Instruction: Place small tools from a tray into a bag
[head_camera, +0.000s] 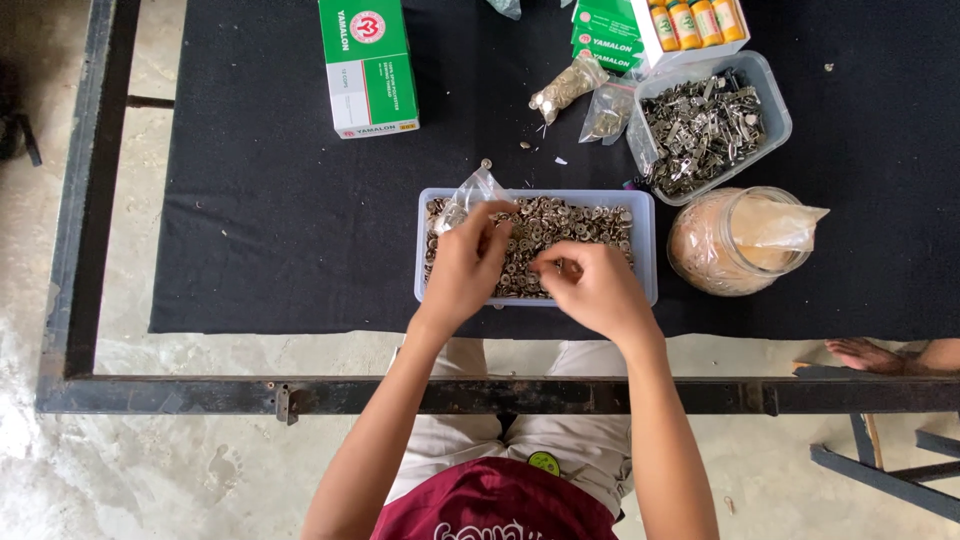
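Note:
A clear rectangular plastic tray (646, 250) full of small round metal buttons (560, 222) sits on the black cloth in front of me. My left hand (462, 270) is over the tray's left part and pinches a small clear plastic bag (468, 194) by its edge. Over the tray's middle, my right hand (592, 285) has its fingers curled and pinched together among the buttons; what it grips is too small to tell.
Behind the tray stand a second clear tub of metal clips (705, 122), a plastic jar (735, 240) with a bag in it, two small filled bags (567, 86), a green and white box (367, 66) and more boxes (655, 30). Another person's foot (865, 353) shows at right. A black metal frame (400, 393) edges the table.

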